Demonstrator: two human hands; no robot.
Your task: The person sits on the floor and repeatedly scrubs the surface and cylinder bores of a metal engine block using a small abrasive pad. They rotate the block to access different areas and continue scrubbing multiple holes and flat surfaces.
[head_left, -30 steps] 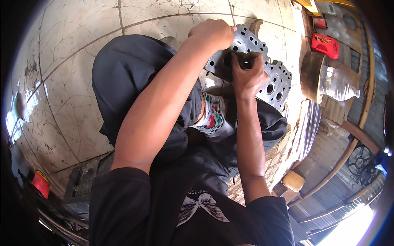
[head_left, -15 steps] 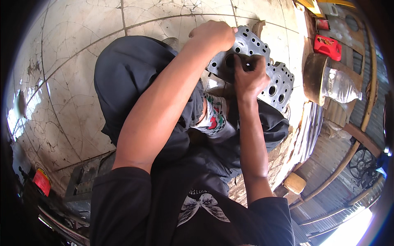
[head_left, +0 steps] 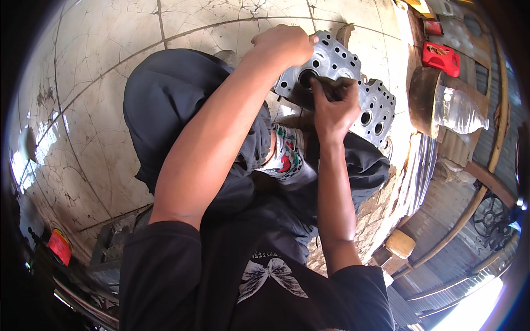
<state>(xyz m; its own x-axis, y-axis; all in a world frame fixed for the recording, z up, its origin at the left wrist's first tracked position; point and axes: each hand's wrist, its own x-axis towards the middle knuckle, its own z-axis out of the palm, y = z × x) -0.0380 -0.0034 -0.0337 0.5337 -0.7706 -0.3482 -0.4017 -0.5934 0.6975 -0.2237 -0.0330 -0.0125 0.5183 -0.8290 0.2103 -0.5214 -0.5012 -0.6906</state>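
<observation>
A grey metal engine cylinder head (head_left: pixel 377 101), full of round holes, is tilted in front of my legs. My left hand (head_left: pixel 287 45) is closed round its far left edge, the thumb tip showing on the top face. Over the middle of the face, beside a large dark bore (head_left: pixel 307 79), my right hand (head_left: pixel 338 110) has its thumb and fingers drawn together in a pinch. Something dark seems to lie between or under those fingers; shadow hides what it is.
Cracked pale floor tiles (head_left: pixel 110 33) spread around. On the right stand a red jug (head_left: pixel 441 59), a round wooden block (head_left: pixel 424 102) and a clear plastic bottle (head_left: pixel 461 113), beside corrugated sheets. A red can (head_left: pixel 59 247) and a grey metal box (head_left: pixel 107 248) are at the lower left.
My right hand has shifted slightly down, uncovering more of the large bore. My left hand keeps its hold on the cylinder head's edge.
</observation>
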